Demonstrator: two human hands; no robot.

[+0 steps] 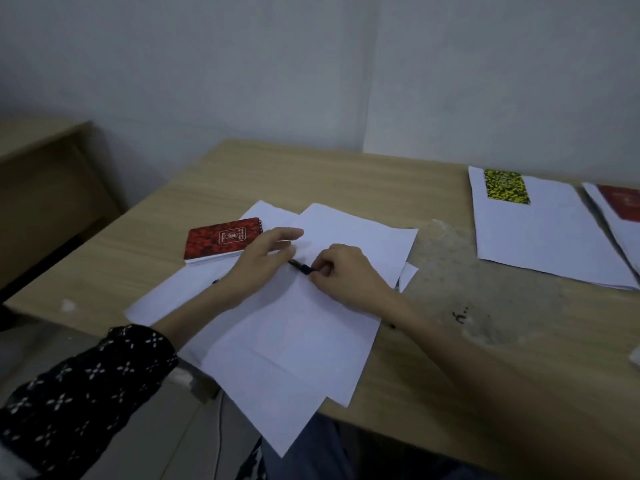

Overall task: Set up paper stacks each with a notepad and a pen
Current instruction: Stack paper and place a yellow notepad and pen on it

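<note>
A light wooden table is seen, its top worn pale and rough at the right, with a small dark scribble there. A second wooden desk is seen far left, below a plain wall.

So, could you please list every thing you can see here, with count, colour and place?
table: one, light wood, fills the middle
loose paper sheets: several, white, untidy, under the hands
red notepad: one, on the sheets' far left corner
pen: one, dark, held between both hands
paper stack: one, white, at right, neat
yellow-green notepad: one, on that stack's far end
second stack: one, far right, cut off, with a red notepad
cabinet: one, wood, left
left hand: on pen, patterned dark sleeve
right hand: on pen
</note>
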